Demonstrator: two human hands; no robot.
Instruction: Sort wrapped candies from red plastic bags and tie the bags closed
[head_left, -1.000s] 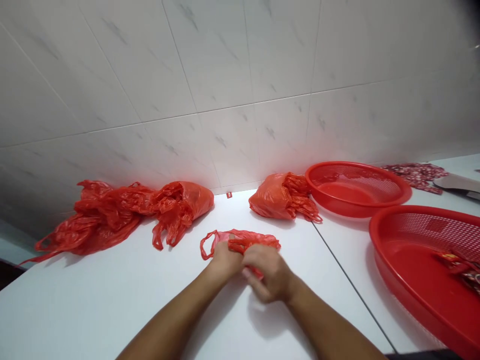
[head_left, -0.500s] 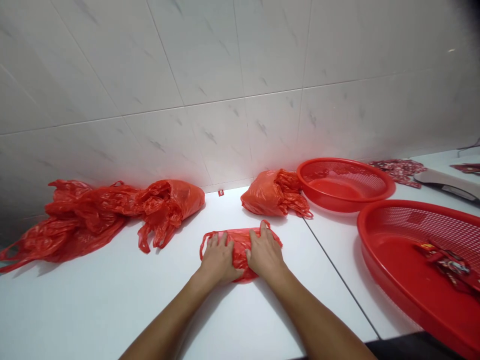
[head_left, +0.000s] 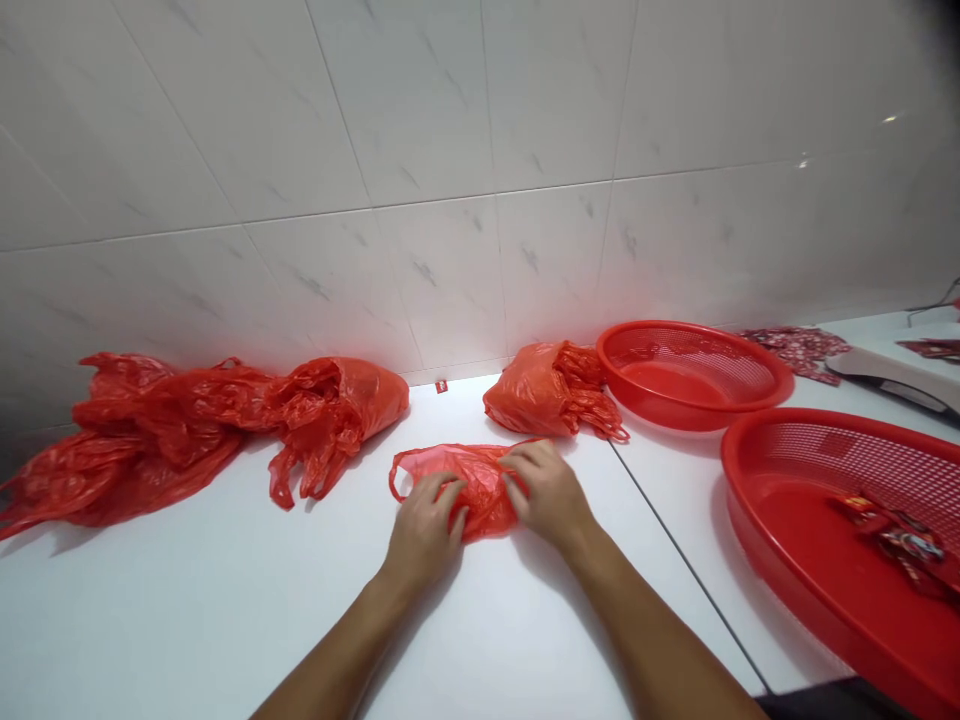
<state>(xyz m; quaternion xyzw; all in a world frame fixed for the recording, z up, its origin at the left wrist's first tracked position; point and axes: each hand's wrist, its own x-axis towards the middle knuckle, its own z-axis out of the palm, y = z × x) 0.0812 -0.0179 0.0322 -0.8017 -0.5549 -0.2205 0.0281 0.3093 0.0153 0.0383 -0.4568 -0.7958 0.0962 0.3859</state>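
Observation:
A flattened red plastic bag [head_left: 480, 490] lies on the white table [head_left: 225, 600] between my hands, with one loop handle out at its left. My left hand [head_left: 424, 535] has its fingers curled over the bag's left part. My right hand [head_left: 547, 492] grips the bag's right edge. Two bunched heaps of red plastic bags lie against the wall tiles: one left of my hands [head_left: 225, 420], the other ahead of them [head_left: 544, 392].
Two red plastic mesh-sided baskets stand to the right: a round one [head_left: 694, 375] and a larger one [head_left: 757, 500] holding patterned red packets [head_left: 892, 535]. More patterned packets [head_left: 799, 350] and a pale flat object [head_left: 896, 372] lie beyond. A seam [head_left: 679, 560] crosses the table.
My hands have shifted from pressing flat on the bag to curling their fingers over it. The bag now lies spread wider, with its left handle loop showing.

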